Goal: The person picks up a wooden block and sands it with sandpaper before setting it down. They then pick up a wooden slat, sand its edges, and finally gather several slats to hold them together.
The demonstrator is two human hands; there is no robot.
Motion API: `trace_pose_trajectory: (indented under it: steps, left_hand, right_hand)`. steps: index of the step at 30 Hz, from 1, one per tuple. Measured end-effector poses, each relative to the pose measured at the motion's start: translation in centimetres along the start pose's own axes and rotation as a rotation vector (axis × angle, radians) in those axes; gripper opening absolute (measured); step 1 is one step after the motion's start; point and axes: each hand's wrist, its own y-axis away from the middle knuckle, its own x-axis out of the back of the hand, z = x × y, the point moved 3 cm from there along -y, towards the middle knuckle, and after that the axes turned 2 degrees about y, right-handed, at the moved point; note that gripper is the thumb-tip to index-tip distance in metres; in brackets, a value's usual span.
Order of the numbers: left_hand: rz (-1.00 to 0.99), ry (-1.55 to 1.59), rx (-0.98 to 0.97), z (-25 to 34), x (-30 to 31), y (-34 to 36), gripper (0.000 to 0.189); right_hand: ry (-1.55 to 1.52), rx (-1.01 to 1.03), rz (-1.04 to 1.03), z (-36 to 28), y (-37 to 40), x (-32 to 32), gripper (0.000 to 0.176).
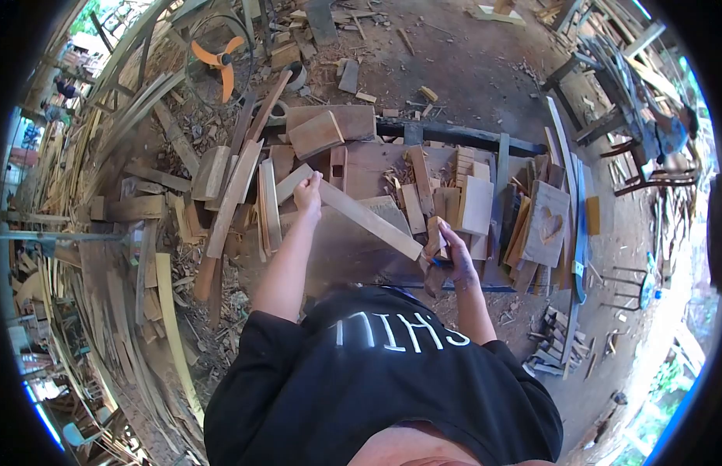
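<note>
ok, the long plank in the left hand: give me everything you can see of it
The plank is a long, flat, straight-edged board of pale bare wood with square-cut ends. It runs diagonally, from upper left to lower right, above the cluttered workbench. The left hand grips it near its upper end. Its lower end reaches the right hand, which holds a wood offcut; whether they touch cannot be told.
</note>
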Motion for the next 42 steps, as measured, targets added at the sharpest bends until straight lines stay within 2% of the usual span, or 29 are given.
trace_pose_trajectory:
  steps: [3,5,8,9,11,12,14,15,17,18,19,21,22,25,27,29,31,33,34,35,37,38,40,41,42]
  left_hand:
    - [0.027,-0.156,0.05,-2.5,1.4,-0.8,0.024]
    - [0.037,-0.206,0.075,-3.6,1.6,-1.0,0.023]
    - [-0.035,-0.107,-0.014,-3.6,0.6,-0.1,0.022]
    - [-0.068,-0.121,-0.028,-3.7,0.0,0.1,0.026]
    - [-0.096,-0.122,-0.037,-4.2,-1.3,0.6,0.03]
    - [-0.146,-0.091,-0.06,-4.4,-2.2,1.1,0.035]
    - [-0.233,-0.074,-0.048,-5.1,-3.8,1.8,0.05]
    - [-0.23,-0.063,-0.041,-5.2,-4.5,2.3,0.05]
    - [-0.254,-0.174,-0.181,-4.6,-5.8,3.7,0.063]
    - [-0.274,-0.218,-0.184,-4.7,-6.4,4.0,0.075]
    - [-0.275,-0.215,-0.175,-4.8,-7.0,4.5,0.075]
    - [-0.246,-0.353,-0.324,-4.6,-8.3,5.5,0.081]
    - [-0.246,-0.495,-0.497,-4.1,-8.8,6.3,0.096]
    - [-0.293,-0.631,-0.527,-2.7,-9.4,8.9,0.106]
    - [-0.397,-0.738,-0.468,-2.2,-8.5,10.8,0.108]
    - [-0.385,-0.881,-0.675,-3.3,-7.3,12.1,0.102]
    - [-0.486,-0.905,-0.702,-3.8,-5.7,12.8,0.095]
    - [-0.599,-0.974,-0.884,-3.8,-3.9,13.7,0.087]
    - [-0.658,-0.978,-0.905,-3.7,-2.9,13.9,0.084]
    - [-0.691,-0.977,-0.92,-3.5,-1.8,14.0,0.084]
    - [-0.742,-0.87,-0.981,-2.7,0.3,14.2,0.071]
    - [-0.769,-0.864,-0.992,-2.7,1.0,14.0,0.071]
    - [-0.666,-0.67,-1.013,-2.6,2.3,13.0,0.053]
    - [-0.686,-0.663,-1.025,-2.3,2.8,12.6,0.053]
    - [-0.747,-0.654,-0.849,-2.5,3.2,11.9,0.044]
  right_hand:
    - [0.144,-0.008,0.0,0.7,-0.3,0.8,0.034]
    - [0.422,0.108,0.084,1.0,-0.6,1.5,0.033]
    - [0.986,0.37,0.301,0.6,0.3,-0.2,0.046]
    - [1.113,0.353,0.298,0.7,0.1,-0.1,0.056]
    - [1.328,0.294,0.339,1.7,-0.7,1.2,0.067]
    - [1.297,0.187,0.27,1.2,0.6,-0.5,0.074]
    - [1.384,0.224,0.326,2.7,0.3,1.0,0.069]
    - [1.408,0.214,0.332,2.6,1.3,-0.1,0.068]
    - [1.397,0.18,0.314,3.3,2.1,-0.3,0.065]
    - [1.316,0.174,0.286,4.0,2.1,0.1,0.062]
    - [1.232,0.169,0.258,4.7,2.1,0.5,0.059]
    - [1.166,0.171,0.246,6.2,2.2,0.8,0.058]
    - [1.154,0.209,0.244,7.4,1.7,1.4,0.055]
    - [1.053,0.209,0.224,10.1,2.0,-0.1,0.049]
    - [0.974,0.198,0.216,11.8,2.7,-1.5,0.046]
    - [0.85,0.205,0.19,14.1,2.3,-2.7,0.043]
    - [0.833,0.216,0.226,15.4,2.6,-4.5,0.043]
    - [0.986,0.159,0.166,17.5,2.6,-5.2,0.041]
    - [0.923,0.183,0.163,17.7,2.9,-6.4,0.04]
    - [1.022,0.294,0.212,17.1,3.7,-7.1,0.04]
    - [0.799,0.313,0.35,16.8,3.5,-7.2,0.04]
    - [0.698,0.357,0.41,16.4,3.3,-7.2,0.041]
    - [0.604,0.436,0.522,15.3,2.2,-6.5,0.04]
    - [0.609,0.468,0.575,14.8,1.3,-5.9,0.04]
    - [0.649,0.456,0.629,14.0,1.2,-6.3,0.043]
